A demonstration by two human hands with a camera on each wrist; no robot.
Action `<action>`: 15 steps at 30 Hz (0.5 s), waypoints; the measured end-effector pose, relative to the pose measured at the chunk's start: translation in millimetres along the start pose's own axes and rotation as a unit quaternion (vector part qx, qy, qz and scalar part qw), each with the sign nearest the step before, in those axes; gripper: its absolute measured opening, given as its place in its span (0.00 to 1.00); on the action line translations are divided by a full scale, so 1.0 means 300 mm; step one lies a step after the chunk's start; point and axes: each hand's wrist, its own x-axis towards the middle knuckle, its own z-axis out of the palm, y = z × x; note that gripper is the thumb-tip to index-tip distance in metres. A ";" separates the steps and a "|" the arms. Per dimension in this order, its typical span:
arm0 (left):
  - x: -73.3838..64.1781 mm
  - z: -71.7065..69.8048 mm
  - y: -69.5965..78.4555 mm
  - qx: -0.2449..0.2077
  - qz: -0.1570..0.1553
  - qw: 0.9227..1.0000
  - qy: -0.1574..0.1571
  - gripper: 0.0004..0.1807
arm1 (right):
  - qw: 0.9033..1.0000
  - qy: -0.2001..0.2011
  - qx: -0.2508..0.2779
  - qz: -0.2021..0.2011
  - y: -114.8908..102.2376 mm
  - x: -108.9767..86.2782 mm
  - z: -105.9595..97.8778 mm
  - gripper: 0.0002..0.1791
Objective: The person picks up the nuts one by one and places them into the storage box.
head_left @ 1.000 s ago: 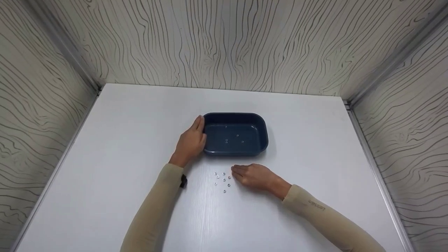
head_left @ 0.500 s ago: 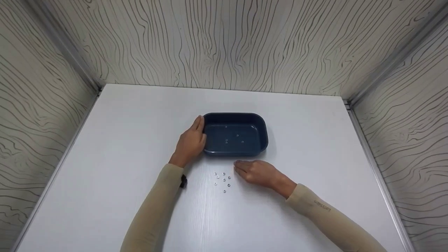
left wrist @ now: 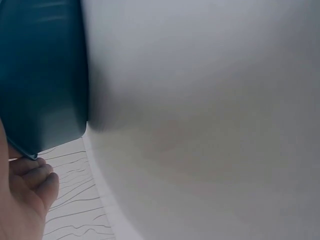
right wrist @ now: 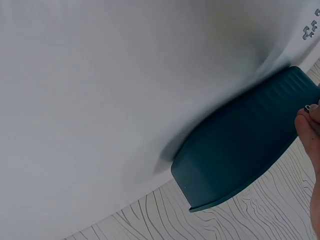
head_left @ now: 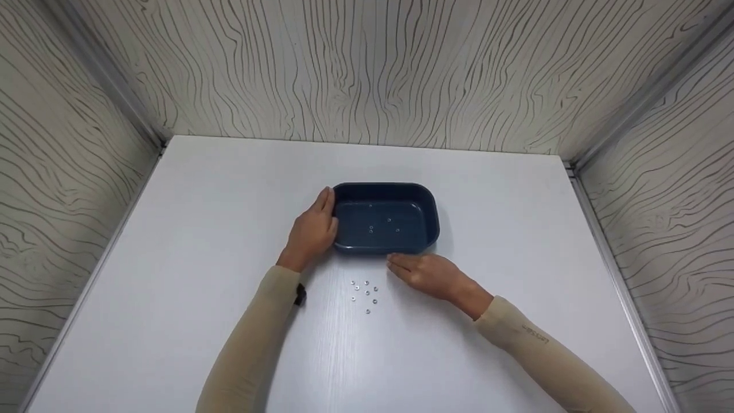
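A dark blue rectangular tub (head_left: pixel 381 250) stands on the white table, several small metal nuts (head_left: pixel 389 220) scattered over its floor. At its left wall, my left hand (head_left: pixel 311 234) grips the rim. In the left wrist view, fingers of that hand (left wrist: pixel 36 182) curl near the tub's rim corner. Just in front of the tub's near side, my right hand (head_left: pixel 431 276) pinches one small nut (right wrist: pixel 307 108) between thumb and fingertips, seen best in the right wrist view. More loose nuts (head_left: pixel 367 293) lie in a cluster on the table, left of and nearer than the right hand.
The white table (head_left: pixel 218 195) runs back to a wood-grain patterned wall (head_left: pixel 367 74). Similar panels stand at left and right, joined by metal corner posts (head_left: pixel 631 109). Both forearms wear beige sleeves (head_left: pixel 246 344).
My right hand has moved away from the loose nuts, up and slightly right, to the tub's near rim with a nut in its fingertips. The left hand has stayed on the tub.
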 end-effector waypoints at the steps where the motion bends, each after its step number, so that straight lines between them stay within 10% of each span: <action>1: 0.001 0.000 -0.001 0.002 -0.001 1.000 0.001 0.35 | 1.000 0.001 0.000 0.003 0.001 0.002 -0.004 0.22; 15: 0.003 -0.001 0.001 0.022 0.004 1.000 0.006 0.35 | 0.988 0.055 0.124 0.078 0.014 0.020 -0.015 0.17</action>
